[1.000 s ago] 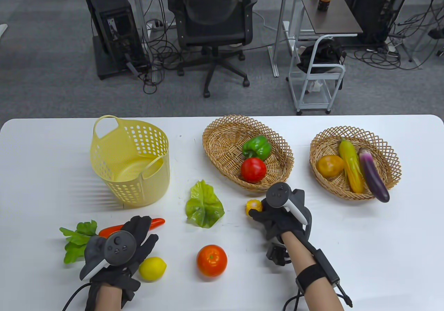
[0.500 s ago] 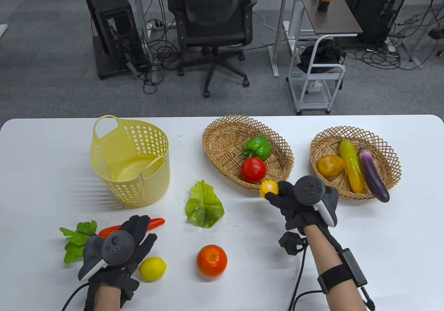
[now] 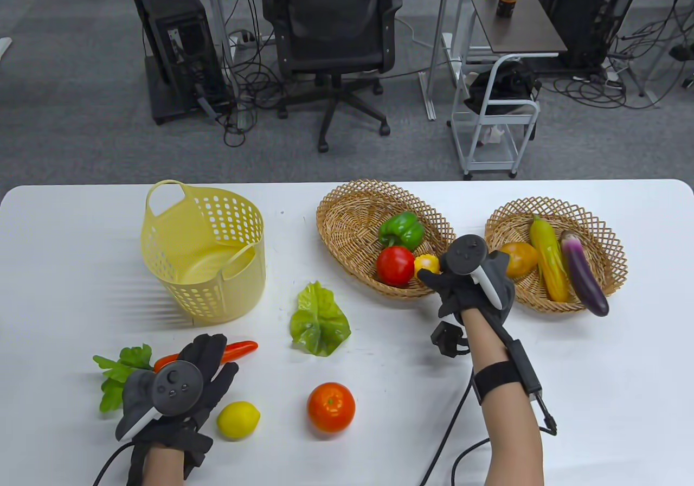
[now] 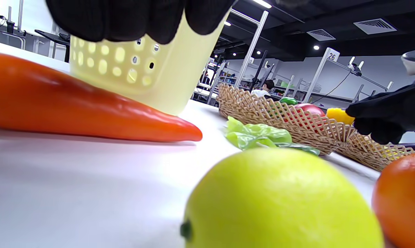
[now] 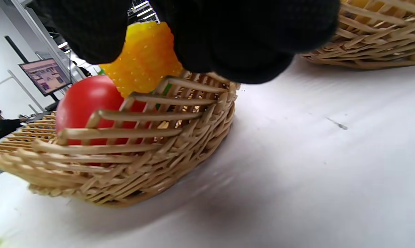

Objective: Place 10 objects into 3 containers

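Observation:
My right hand (image 3: 434, 277) grips a small yellow corn piece (image 3: 426, 263) and holds it over the near right rim of the middle wicker basket (image 3: 347, 220), beside the red tomato (image 3: 396, 265) and green pepper (image 3: 402, 230). The right wrist view shows the corn piece (image 5: 143, 58) between my gloved fingers, above the basket rim (image 5: 142, 113). My left hand (image 3: 209, 361) rests flat on the table over the carrot (image 3: 238, 349), its fingers spread and holding nothing. A lemon (image 3: 238, 420), an orange tomato (image 3: 331, 407) and a lettuce leaf (image 3: 318, 320) lie on the table.
An empty yellow plastic basket (image 3: 162, 236) stands at the back left. The right wicker basket (image 3: 610, 239) holds an orange fruit (image 3: 520, 258), a yellow corn cob (image 3: 548, 258) and an eggplant (image 3: 583, 272). Green leaves (image 3: 116, 377) lie left of my left hand.
My right hand has lifted the corn piece from the table and carried it back and right, to above the middle basket's rim. My left hand has barely moved.

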`<move>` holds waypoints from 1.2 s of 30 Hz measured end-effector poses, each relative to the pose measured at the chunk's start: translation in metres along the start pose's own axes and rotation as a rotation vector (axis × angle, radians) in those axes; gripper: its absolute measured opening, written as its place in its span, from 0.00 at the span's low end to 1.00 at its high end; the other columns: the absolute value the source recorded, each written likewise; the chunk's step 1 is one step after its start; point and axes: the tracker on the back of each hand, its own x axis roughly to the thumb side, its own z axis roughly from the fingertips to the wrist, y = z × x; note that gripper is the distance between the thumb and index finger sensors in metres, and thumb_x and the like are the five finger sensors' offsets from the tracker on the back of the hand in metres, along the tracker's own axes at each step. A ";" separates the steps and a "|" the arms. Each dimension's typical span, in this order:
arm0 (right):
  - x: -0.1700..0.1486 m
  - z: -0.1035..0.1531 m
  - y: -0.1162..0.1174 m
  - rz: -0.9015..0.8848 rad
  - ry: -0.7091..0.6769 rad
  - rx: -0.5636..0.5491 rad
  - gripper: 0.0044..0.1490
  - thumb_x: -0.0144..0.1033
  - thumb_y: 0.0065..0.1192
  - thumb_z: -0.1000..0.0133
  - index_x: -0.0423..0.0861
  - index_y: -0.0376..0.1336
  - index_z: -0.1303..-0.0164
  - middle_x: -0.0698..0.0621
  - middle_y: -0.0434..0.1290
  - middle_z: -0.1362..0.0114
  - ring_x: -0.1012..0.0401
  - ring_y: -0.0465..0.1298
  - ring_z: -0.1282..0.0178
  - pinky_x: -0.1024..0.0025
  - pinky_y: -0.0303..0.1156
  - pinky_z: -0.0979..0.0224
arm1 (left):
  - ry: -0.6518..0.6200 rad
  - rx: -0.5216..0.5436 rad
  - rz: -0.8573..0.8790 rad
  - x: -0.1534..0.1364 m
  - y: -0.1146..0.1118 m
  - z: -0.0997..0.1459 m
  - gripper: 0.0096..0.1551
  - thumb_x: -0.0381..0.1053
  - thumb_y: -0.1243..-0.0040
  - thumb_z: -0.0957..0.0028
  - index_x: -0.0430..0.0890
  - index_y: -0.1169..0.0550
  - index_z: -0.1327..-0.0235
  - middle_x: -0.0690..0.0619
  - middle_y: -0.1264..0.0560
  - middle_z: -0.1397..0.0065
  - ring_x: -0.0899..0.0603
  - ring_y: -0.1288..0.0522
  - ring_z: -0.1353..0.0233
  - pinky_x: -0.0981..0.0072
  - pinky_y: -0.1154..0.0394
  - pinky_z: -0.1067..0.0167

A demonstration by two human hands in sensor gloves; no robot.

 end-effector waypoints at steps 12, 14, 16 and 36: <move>-0.006 0.004 -0.001 -0.004 0.002 0.061 0.46 0.55 0.59 0.42 0.38 0.55 0.21 0.43 0.72 0.37 0.50 0.77 0.52 0.66 0.77 0.52 | 0.003 0.003 0.008 -0.002 0.001 0.001 0.38 0.63 0.60 0.33 0.41 0.38 0.16 0.32 0.39 0.16 0.22 0.38 0.21 0.33 0.33 0.33; -0.008 0.009 -0.003 -0.003 -0.016 0.055 0.47 0.56 0.59 0.41 0.38 0.53 0.20 0.42 0.71 0.35 0.50 0.77 0.51 0.65 0.77 0.51 | 0.000 0.003 0.010 -0.003 0.001 0.002 0.39 0.63 0.61 0.33 0.41 0.38 0.16 0.32 0.39 0.16 0.22 0.38 0.21 0.33 0.33 0.33; -0.011 0.017 -0.006 0.004 -0.060 0.057 0.52 0.57 0.55 0.40 0.39 0.45 0.16 0.40 0.65 0.27 0.46 0.75 0.45 0.61 0.76 0.46 | -0.039 0.035 -0.004 -0.004 0.002 0.003 0.41 0.66 0.62 0.34 0.42 0.40 0.16 0.33 0.42 0.15 0.23 0.40 0.19 0.33 0.34 0.32; -0.058 0.144 0.006 -0.226 -0.438 0.277 0.49 0.56 0.45 0.33 0.36 0.38 0.15 0.30 0.44 0.14 0.33 0.56 0.21 0.41 0.64 0.27 | -0.018 0.087 -0.021 -0.020 0.007 0.007 0.45 0.69 0.59 0.36 0.41 0.40 0.15 0.32 0.42 0.14 0.22 0.42 0.18 0.25 0.40 0.32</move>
